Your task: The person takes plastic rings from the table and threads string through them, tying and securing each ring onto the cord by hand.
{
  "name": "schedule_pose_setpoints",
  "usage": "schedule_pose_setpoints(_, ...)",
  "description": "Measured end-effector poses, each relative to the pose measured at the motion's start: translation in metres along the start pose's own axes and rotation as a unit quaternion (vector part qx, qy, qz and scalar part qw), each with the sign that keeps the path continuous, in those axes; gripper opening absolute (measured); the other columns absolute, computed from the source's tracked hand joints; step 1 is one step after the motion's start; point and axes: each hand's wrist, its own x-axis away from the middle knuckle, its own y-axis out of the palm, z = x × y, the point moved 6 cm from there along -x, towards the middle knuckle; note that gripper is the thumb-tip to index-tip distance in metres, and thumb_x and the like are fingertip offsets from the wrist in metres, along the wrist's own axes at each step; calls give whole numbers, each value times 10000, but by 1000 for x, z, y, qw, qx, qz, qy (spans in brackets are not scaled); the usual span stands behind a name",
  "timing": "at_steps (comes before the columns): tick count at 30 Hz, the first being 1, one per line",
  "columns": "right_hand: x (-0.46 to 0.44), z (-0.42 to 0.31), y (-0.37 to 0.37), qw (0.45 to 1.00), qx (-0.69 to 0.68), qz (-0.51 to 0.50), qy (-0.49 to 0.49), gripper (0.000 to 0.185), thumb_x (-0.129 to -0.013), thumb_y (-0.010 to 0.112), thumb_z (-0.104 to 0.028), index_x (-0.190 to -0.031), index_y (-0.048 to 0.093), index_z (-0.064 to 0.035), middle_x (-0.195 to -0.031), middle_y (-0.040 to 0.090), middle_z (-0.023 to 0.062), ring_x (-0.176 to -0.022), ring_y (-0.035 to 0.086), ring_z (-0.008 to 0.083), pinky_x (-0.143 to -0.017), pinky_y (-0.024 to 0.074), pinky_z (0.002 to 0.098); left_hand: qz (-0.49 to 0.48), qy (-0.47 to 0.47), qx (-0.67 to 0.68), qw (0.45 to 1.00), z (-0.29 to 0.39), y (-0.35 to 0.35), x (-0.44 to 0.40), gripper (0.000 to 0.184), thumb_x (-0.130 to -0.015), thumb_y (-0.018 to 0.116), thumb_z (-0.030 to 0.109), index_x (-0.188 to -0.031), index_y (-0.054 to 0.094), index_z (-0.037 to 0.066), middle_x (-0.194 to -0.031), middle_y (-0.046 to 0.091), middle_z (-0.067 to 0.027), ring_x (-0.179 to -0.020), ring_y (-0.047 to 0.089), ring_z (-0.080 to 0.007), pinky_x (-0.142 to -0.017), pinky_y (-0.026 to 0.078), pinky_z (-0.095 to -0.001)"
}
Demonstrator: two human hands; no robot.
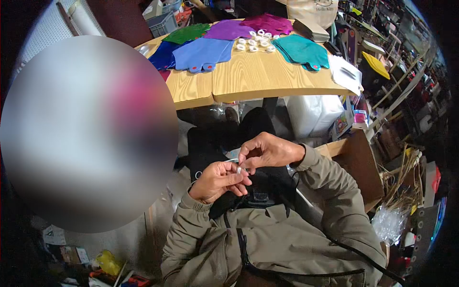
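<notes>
Above my lap, my left hand is closed, with a small white band pinched between thumb and fingers. It resembles the small white rolls lying on the table. My right hand comes in from the right, thumb and fingertips pinched together at the band's upper end. A thin pale loop shows just behind the fingers. The band's exact kind is too small to make out.
Ahead stands a wooden table bearing teal fabric pieces, light blue ones, purple ones and green ones. White papers overhang its right edge. A cardboard box sits at right. A blurred disc covers the left side.
</notes>
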Motion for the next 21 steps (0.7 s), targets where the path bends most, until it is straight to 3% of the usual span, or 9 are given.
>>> schedule_pose_setpoints(8, 5, -5, -1, 999, 32, 19, 2, 209, -990, 671, -149, -1005, 688, 58, -866, 709, 60, -756, 668, 109, -683, 548, 275, 2, 4, -8, 1000, -2, 3, -2, 273, -997, 676, 161, -1149, 601, -52, -1008, 713, -153, -775, 726, -199, -691, 609, -282)
schedule_pose_setpoints(11, 8, -3, 1, 1000, 11, -4, -6, 207, -991, 671, -150, -1006, 694, 55, -869, 710, 59, -759, 658, 109, -684, 546, 274, 19, 47, -8, 999, 4, 7, -1, 295, -997, 666, 132, -1195, 526, -36, -994, 706, -156, -764, 717, -201, -680, 604, -283)
schedule_pose_setpoints(16, 11, -7, 10, 998, 61, 5, -14, 195, -990, 669, -138, -1007, 694, 54, -874, 713, 56, -760, 653, 112, -694, 548, 275, 40, 40, 11, 998, -3, -7, -5, 314, -987, 653, 86, -1198, 434, 7, -946, 689, -174, -712, 707, -210, -624, 595, -294)
schedule_pose_setpoints(19, 10, -11, 3, 992, -54, 96, -61, 207, -976, 707, -133, -1063, 689, 54, -959, 713, 70, -838, 659, 97, -734, 546, 272, 66, 69, 5, 995, 2, -13, -4, 289, -986, 648, 69, -1169, 431, 12, -943, 692, -182, -715, 706, -215, -615, 590, -294)
schedule_pose_setpoints(21, 9, -13, 1, 995, -19, 83, -56, 221, -976, 709, -135, -1090, 689, 54, -984, 713, 78, -854, 660, 101, -742, 551, 274, 72, 72, -5, 995, 7, -14, -3, 286, -986, 647, 66, -1160, 427, 16, -942, 693, -184, -717, 707, -216, -616, 590, -294)
